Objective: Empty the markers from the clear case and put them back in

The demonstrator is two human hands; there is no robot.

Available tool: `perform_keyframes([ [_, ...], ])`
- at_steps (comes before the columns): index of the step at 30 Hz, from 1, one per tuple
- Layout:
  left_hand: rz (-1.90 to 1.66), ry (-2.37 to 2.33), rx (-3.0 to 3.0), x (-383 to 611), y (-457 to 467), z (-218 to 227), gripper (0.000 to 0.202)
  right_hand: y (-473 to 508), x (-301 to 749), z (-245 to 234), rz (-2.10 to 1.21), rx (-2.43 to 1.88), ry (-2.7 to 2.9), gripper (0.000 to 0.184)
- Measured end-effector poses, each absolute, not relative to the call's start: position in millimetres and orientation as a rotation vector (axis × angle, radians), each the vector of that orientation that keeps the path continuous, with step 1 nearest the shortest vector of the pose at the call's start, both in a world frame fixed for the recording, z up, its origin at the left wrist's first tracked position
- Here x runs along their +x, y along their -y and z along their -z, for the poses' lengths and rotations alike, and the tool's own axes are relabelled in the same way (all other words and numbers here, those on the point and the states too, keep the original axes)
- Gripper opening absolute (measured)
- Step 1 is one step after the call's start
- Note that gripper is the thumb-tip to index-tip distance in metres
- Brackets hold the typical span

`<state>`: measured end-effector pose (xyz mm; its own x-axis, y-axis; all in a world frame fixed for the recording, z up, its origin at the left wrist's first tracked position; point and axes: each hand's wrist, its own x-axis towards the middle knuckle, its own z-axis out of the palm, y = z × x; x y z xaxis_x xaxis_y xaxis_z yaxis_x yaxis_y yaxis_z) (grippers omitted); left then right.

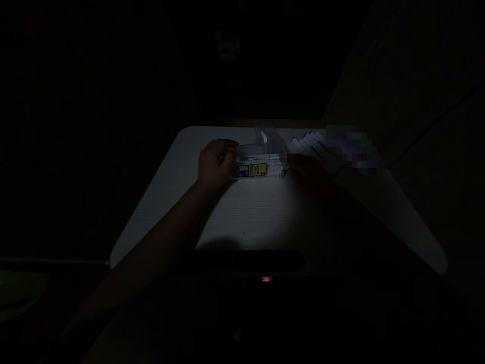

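A clear plastic marker case (252,150) lies on its side on the white table, with a yellow and dark printed label (258,170) facing me. White pens, apparently markers, show inside it. A transparent flap (266,133) stands up at its back. My left hand (216,161) is closed round the case's left end, thumb at the front. At the right end, my right hand (303,168) is in deep shadow, its fingertips at the case's edge. Whether those fingers grip the case or something small is too dark to make out.
Several white markers with coloured ends (312,142) lie in a row behind my right hand. A blurred, pixelated patch (354,149) covers something at the table's right. The light-coloured table (227,217) has rounded corners; a dark bar crosses its near edge. The surroundings are very dark.
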<state>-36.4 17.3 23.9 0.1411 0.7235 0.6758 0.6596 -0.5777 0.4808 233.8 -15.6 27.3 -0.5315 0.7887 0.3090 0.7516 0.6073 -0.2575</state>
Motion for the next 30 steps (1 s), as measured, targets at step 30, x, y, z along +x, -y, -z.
perform_keyframes([
  [30, -1.5, -1.427, 2.305, -41.0, -21.3, -21.2, 0.028, 28.0, 222.6, -42.7, -0.042, -1.6, 2.494, 0.049],
])
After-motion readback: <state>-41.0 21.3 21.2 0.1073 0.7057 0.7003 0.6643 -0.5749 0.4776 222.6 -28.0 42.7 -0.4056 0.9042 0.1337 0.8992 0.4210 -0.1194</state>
